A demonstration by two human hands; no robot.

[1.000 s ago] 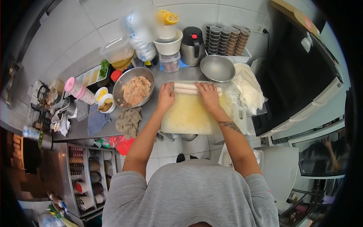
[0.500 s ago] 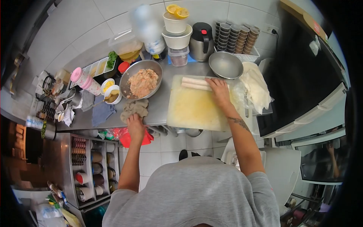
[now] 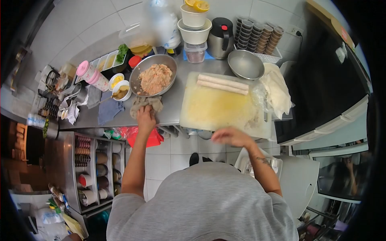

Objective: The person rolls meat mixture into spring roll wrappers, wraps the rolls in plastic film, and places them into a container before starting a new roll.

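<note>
Cloth [image 3: 148, 103] is clutched by the left hand [image 3: 145, 117], left of the cutting board [image 3: 217, 109]. The blurred right hand [image 3: 231, 136] is held loosely open off its near edge, with rolls [image 3: 222, 84] laid along its far edge.

A commercial kitchen: steel counter [image 3: 173, 105], stacked sauce cups [image 3: 257, 36] (dozens), cutting board [image 3: 221, 108], tiled wall [image 3: 76, 36].

I drew my right hand [image 3: 232, 137] off the rolls [image 3: 222, 84] toward 6 o'clock; my left hand [image 3: 145, 117] moved onto the rag [image 3: 155, 103].
</note>
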